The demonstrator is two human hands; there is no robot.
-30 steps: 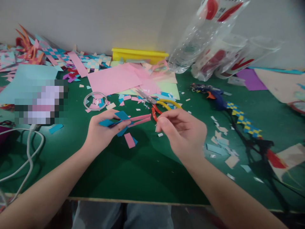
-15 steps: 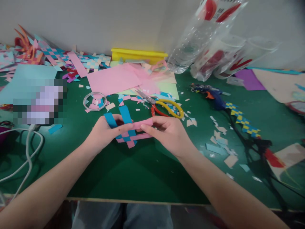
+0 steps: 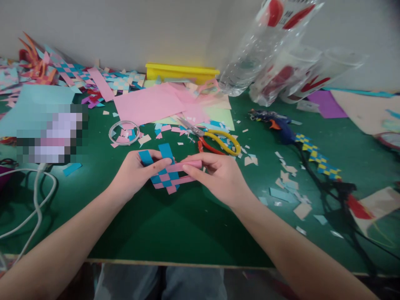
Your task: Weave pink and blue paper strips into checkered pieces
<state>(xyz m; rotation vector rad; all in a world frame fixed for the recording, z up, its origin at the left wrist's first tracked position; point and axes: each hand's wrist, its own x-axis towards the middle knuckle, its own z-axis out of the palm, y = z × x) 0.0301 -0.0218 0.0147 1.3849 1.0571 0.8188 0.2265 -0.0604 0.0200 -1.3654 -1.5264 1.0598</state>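
Centre frame, 2 hands pinch blue-and-pink woven paper strips (image 3: 164,177): left hand (image 3: 144,167) the weave, right hand (image 3: 215,171) a pink strip (image 3: 191,165). Scissors (image 3: 215,137) lie just above

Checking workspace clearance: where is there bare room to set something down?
Mostly bare tabletop lies between the forearms, from woven strips to near edge, and between left forearm and white cable. Paper scraps crowd the scissors.

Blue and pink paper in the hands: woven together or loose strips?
Partly woven: the paper piece shows blue and pink squares alternating beside the left hand, while strip ends stick out, one in the right hand.
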